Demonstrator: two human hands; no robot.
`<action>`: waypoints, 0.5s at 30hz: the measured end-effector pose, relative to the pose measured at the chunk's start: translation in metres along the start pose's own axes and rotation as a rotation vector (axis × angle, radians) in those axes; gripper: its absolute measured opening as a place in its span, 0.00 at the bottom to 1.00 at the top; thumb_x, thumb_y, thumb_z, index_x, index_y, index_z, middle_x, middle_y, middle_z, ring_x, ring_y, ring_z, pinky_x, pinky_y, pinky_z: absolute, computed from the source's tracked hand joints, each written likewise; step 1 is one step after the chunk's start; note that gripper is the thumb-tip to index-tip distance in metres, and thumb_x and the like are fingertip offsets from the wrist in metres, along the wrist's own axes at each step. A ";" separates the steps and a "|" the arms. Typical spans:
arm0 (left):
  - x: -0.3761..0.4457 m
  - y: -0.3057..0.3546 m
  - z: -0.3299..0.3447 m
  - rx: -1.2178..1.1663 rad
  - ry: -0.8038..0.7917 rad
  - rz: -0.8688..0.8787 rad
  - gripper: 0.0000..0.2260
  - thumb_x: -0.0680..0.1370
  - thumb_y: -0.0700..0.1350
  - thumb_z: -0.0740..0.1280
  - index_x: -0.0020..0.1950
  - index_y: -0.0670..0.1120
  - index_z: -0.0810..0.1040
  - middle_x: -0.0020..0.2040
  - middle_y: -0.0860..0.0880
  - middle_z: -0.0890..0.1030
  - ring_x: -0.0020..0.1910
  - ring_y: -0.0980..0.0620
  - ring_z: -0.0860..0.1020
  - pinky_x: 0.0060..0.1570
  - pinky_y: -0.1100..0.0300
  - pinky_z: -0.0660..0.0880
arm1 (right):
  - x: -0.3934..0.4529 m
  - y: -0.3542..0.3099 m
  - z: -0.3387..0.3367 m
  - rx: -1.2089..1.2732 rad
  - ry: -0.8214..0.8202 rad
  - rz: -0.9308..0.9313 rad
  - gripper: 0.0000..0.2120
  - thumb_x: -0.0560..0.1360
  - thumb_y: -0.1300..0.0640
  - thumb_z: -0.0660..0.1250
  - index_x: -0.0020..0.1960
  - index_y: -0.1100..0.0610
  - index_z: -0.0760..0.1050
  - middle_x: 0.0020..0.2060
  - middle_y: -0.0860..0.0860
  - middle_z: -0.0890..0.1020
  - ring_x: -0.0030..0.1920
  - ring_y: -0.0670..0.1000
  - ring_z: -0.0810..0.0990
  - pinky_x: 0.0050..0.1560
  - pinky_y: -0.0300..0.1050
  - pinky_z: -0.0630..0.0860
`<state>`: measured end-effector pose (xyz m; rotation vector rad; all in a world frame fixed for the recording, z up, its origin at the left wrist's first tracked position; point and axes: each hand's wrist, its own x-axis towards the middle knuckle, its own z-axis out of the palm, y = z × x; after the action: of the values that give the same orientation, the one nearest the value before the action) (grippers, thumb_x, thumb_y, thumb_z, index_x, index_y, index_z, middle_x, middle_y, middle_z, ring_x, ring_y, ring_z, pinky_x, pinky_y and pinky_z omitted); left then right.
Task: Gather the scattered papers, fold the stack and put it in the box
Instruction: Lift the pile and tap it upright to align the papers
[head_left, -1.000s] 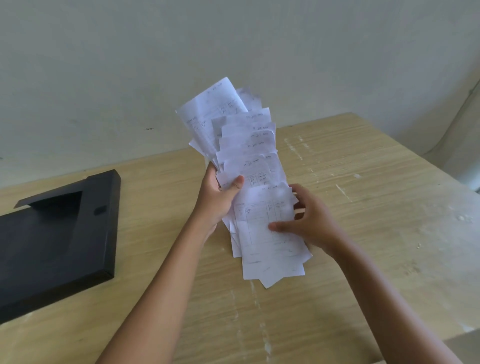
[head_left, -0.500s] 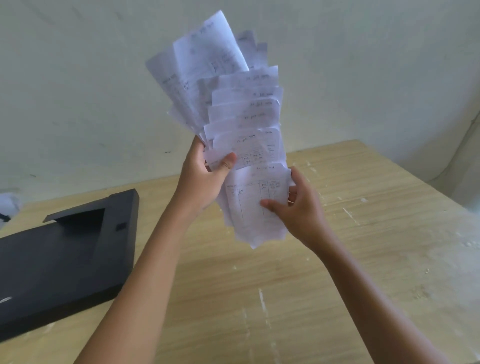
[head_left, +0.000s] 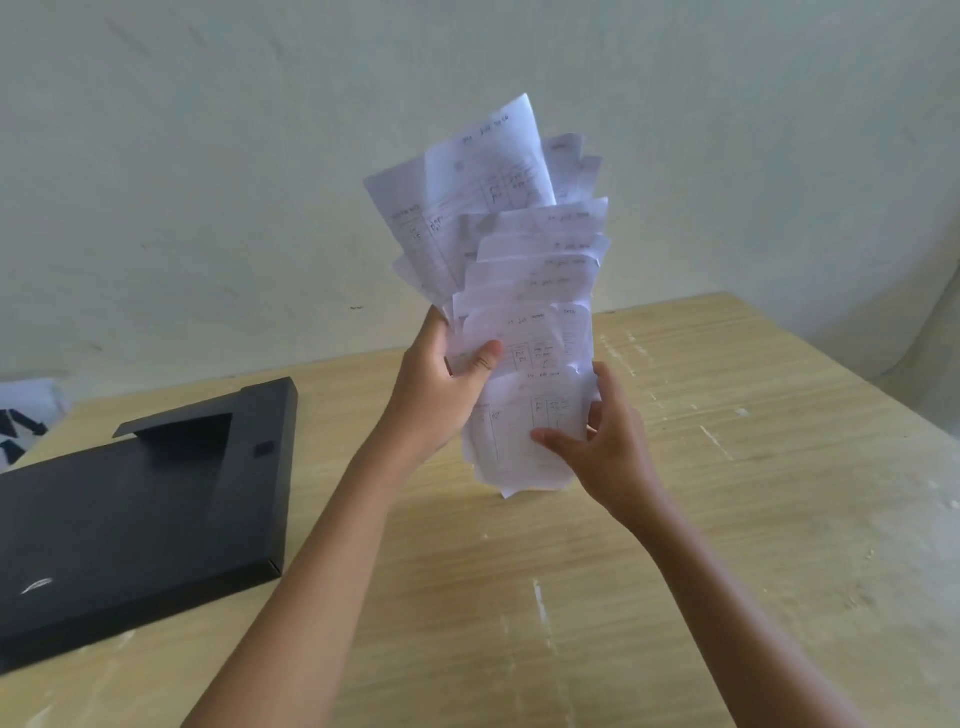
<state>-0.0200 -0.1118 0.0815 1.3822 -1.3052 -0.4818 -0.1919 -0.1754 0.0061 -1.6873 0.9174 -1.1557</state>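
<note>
I am looking at 1 light wooden table (head_left: 727, 519), its grain streaked with pale scuffs and white flecks, standing against a plain pale greenish wall (head_left: 208, 156). 1 black box (head_left: 130, 519) is lying flat on the table's left side, a flap raised at its far end. 2 hands are holding 1 fanned stack of papers (head_left: 514, 291) upright above the table, well apart from the box; I am counting about 10 overlapping white sheets with handwritten tables, though I cannot tell exactly. The left hand (head_left: 441, 384) is gripping the stack's left edge, thumb pressing on the front. The right hand (head_left: 608, 441) is pinching the lower right edge.
</note>
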 end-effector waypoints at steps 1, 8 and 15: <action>0.000 -0.001 0.001 -0.006 0.000 0.001 0.14 0.82 0.45 0.70 0.59 0.64 0.72 0.58 0.59 0.83 0.60 0.61 0.82 0.64 0.51 0.80 | 0.000 0.001 -0.001 -0.002 -0.008 0.001 0.33 0.66 0.64 0.80 0.54 0.35 0.67 0.47 0.49 0.84 0.48 0.54 0.85 0.45 0.60 0.83; 0.000 -0.007 0.009 0.007 -0.043 0.001 0.17 0.82 0.48 0.69 0.69 0.61 0.70 0.59 0.67 0.82 0.61 0.63 0.81 0.64 0.53 0.80 | 0.002 0.011 -0.005 -0.051 -0.064 -0.013 0.31 0.64 0.67 0.80 0.51 0.43 0.66 0.47 0.50 0.83 0.48 0.56 0.84 0.42 0.56 0.84; 0.001 -0.023 0.008 0.004 -0.070 -0.044 0.20 0.82 0.48 0.69 0.71 0.61 0.69 0.64 0.59 0.82 0.64 0.58 0.81 0.66 0.48 0.78 | -0.002 0.015 -0.003 0.055 -0.082 0.028 0.30 0.62 0.55 0.84 0.57 0.47 0.71 0.51 0.46 0.84 0.52 0.50 0.84 0.46 0.58 0.84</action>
<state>-0.0167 -0.1212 0.0592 1.4107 -1.3355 -0.5620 -0.1972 -0.1795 -0.0083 -1.6606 0.8478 -1.0757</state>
